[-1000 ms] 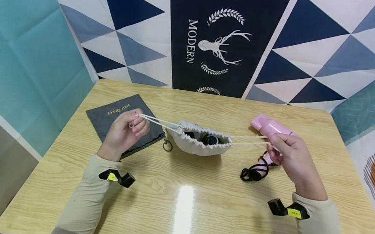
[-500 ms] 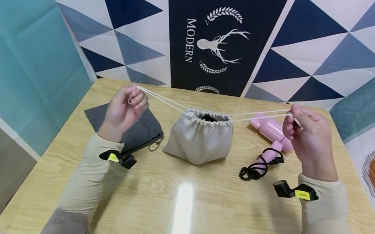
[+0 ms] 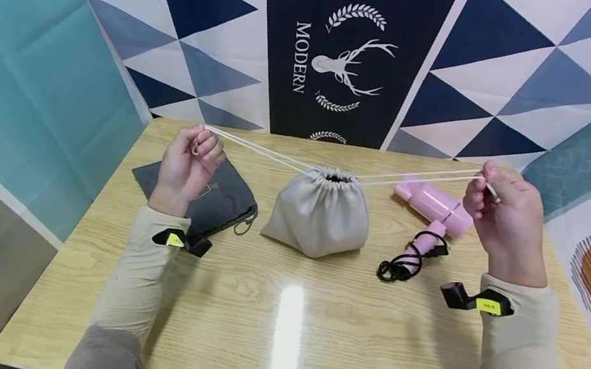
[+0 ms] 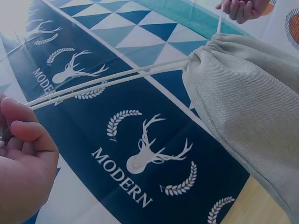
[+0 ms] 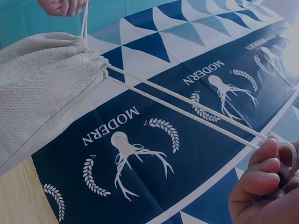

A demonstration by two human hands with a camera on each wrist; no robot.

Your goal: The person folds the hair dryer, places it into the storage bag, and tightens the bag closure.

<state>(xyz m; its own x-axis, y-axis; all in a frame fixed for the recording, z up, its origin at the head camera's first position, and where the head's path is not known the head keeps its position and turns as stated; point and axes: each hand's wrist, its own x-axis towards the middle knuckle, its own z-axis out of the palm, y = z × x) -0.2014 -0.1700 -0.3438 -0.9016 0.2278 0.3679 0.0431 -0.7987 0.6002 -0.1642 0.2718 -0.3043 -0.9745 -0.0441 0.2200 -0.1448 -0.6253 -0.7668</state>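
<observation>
Drawstring bag (image 3: 319,217), pale grey-beige fabric, located at mid-table in the head view, between the two hands. Its base faces the person; the gathered mouth points up and toward the far wall. As seen from the head, its longer dimension runs across, left to right, with one bottom corner drawn to a point on the left. A narrow dark gap shows at the mouth (whether the base touches the tabletop cannot be determined).

White drawcords (image 5: 187,101) leave the mouth on both sides, two strands each, straight and rising outward. Left hand (image 3: 187,164): fingers curled, gripping the left pair. Right hand (image 3: 511,222): cords pinched between thumb and curled fingers, a short loop protruding.

On the wood-grain table (image 3: 228,316), a dark grey pouch (image 3: 226,199) lies flat beside the bag, partly hidden by the left hand. On the right lies a pink hair dryer (image 3: 434,204), nozzle pointing away and left, handle angled back toward the bag's side, wrapped in a black power cord (image 3: 401,269).

Beyond the table hangs a dark panel (image 3: 350,58) lettered MODERN, flanked by blue and white triangles.
</observation>
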